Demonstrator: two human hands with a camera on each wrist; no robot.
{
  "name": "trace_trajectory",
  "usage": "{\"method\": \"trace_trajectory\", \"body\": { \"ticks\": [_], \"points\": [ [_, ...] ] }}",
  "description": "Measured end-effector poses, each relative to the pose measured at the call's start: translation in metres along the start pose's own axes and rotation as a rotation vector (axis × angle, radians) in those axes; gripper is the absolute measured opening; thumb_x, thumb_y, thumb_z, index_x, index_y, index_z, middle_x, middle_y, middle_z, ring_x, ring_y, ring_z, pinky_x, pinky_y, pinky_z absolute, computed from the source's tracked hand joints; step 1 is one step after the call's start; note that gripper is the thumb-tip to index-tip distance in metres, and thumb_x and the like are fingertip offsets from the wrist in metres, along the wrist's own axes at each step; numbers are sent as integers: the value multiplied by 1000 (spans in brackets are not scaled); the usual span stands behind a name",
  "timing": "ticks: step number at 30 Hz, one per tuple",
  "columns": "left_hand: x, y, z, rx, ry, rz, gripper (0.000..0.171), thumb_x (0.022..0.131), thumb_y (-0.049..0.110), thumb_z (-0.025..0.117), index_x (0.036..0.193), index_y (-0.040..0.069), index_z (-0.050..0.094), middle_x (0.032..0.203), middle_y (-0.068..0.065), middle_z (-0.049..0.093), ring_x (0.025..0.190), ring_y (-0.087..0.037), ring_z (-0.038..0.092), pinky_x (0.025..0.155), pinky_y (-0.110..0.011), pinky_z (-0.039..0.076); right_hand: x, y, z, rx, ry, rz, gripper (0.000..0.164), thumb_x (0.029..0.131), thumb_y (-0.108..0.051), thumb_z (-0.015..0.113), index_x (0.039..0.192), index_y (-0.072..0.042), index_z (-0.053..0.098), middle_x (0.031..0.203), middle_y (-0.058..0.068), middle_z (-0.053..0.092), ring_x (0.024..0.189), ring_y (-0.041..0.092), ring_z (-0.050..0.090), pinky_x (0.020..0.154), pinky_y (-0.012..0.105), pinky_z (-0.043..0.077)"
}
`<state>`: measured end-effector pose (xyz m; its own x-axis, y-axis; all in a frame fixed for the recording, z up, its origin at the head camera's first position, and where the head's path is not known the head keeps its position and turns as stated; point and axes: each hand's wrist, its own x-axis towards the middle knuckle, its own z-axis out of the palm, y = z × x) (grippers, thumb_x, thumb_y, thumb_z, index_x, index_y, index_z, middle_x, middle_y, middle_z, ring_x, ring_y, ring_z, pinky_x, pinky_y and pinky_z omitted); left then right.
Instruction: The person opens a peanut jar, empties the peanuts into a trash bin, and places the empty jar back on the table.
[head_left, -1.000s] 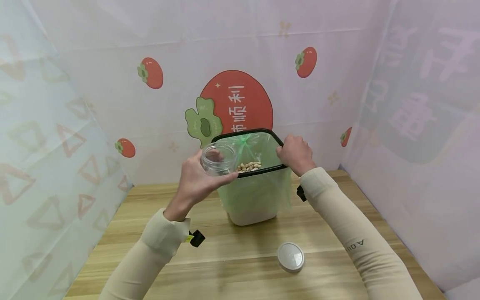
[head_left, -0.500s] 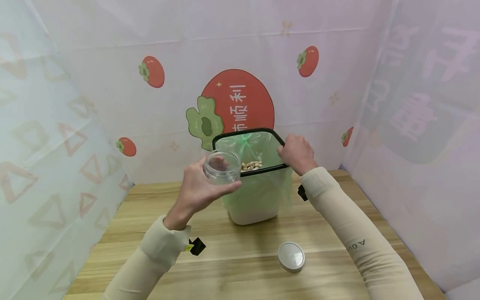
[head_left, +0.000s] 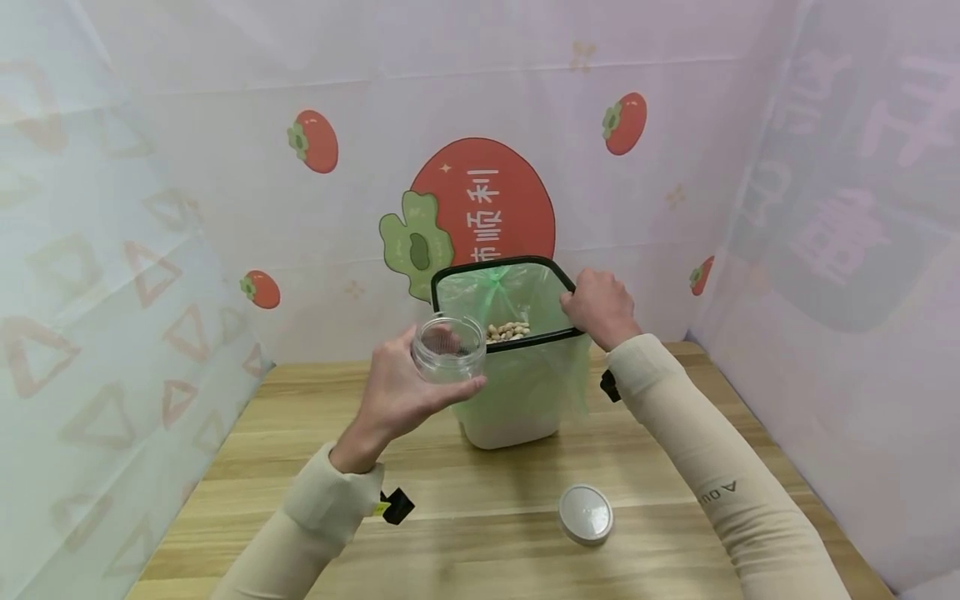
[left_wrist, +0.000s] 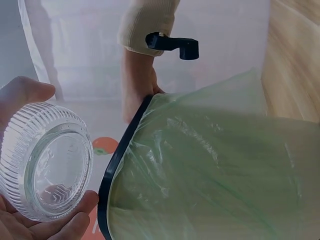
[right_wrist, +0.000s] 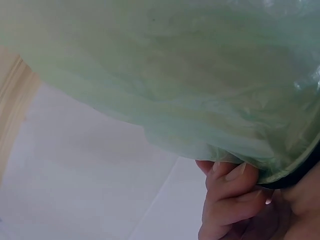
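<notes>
My left hand (head_left: pixel 393 385) grips a clear, ribbed plastic jar (head_left: pixel 450 365) without a lid, thumb and fingers round its sides. In the left wrist view, the see-through jar (left_wrist: pixel 57 170) shows nothing inside, and fingertips lie close beside the bin's black rim. The white bin (head_left: pixel 510 436) stands on the table, lined with a green plastic bag (head_left: pixel 528 387) under the black rim (head_left: pixel 528 341). Peanuts (head_left: pixel 507 332) lie in the bag. At the bin's right side, my right hand (head_left: pixel 602 308) pinches the rim and bag edge; the right wrist view shows its curled fingers (right_wrist: pixel 232 186).
A round whitish lid (head_left: pixel 586 514) lies on the wooden table (head_left: pixel 465 542) in front of the bin. Behind stands a white cloth backdrop (head_left: pixel 352 208) with printed red persimmons; more cloth walls close off the left and right sides.
My left hand has drawn the jar down and toward me, away from over the bin's front left rim. The right hand keeps its grip on the rim. The head view has shifted slightly.
</notes>
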<state>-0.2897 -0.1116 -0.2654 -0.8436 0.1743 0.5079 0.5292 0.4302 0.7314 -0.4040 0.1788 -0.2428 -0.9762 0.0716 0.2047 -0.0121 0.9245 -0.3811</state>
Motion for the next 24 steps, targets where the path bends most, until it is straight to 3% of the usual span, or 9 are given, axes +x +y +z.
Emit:
{"method": "trace_trajectory", "body": {
  "ticks": [14,24],
  "points": [
    [-15,-12,5,8,-12,-1,60,64,29,101,112,11,71,101,0,76,85,-15,74,76,-31,62,0,0,-6,11,-43,-12,32,103,-30,56,81,-8,54,78,12,54,72,30,55,57,41,44],
    [-25,-23,11,-7,-10,-39,61,63,29,101,113,10,72,101,-2,78,86,-14,73,75,-28,61,0,-2,-8,6,-61,-7,34,104,-31,58,79,-9,53,72,7,45,66,26,51,54,38,41]
  ]
}}
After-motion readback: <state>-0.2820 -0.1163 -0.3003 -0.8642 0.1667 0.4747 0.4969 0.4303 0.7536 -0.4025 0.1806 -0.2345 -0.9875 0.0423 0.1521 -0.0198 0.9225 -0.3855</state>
